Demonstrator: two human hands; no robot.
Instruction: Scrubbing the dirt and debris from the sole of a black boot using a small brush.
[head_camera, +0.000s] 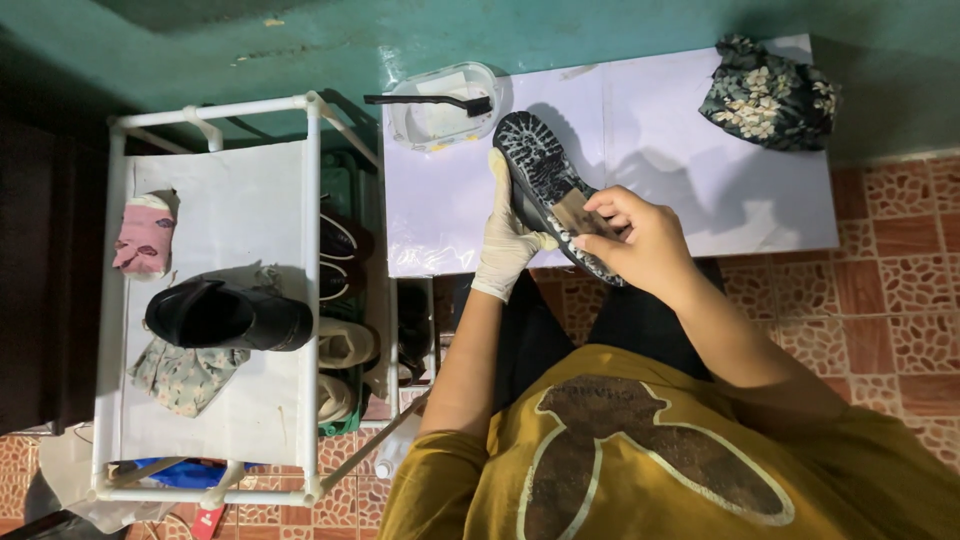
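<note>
Head view: white table carries a white tub with a black brush. Above it, the gloved left hand grips a black shoe, sole up; the bare right hand presses what looks like a small brown pad against the sole.

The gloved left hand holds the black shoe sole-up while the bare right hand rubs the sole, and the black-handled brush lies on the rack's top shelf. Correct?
Not quite. The head view shows the black-handled brush lying across the white tub on the white sheet, not on the rack's top shelf. The rest holds: gloved left hand holds the black shoe sole-up, bare right hand rubs the sole.
</note>
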